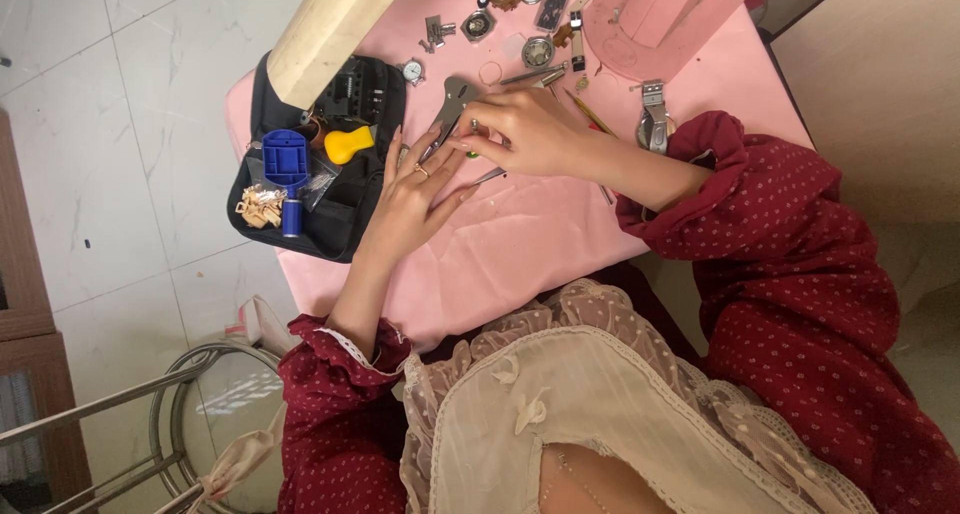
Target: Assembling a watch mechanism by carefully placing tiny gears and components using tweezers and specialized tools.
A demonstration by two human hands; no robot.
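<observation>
While my right hand (535, 132) is pinched shut on some tiny part I honestly can't make out, there's a bit of green (471, 154) peeking out right at the fingertips. The left hand (412, 189) lies mostly flat on the pink cloth (520, 244) just below that pinch, fingers spread, not closed around anything, its fingertips touching the handles of the metal pliers (450, 109). Those pliers run up and away from the pinch, jaws pointing at the far side of the table. A thin metal tool (487, 177) pokes out just under the right hand, tweezers maybe, can't say for sure.

Beyond the pinch, further up the cloth, there's a scatter of watch cases and parts (520, 19), plus a pink stand (660, 24) off toward the right-hand side. A metal watch bracelet (652, 114) sits right by my right wrist. Out past the left hand is a black tool case (345, 224) lying open, with a blue case holder (285, 159), a yellow rounded grip tool (348, 144) and a little pile of pale bits (260, 206) in it. A thick beige post (330, 29) crosses over the case.
</observation>
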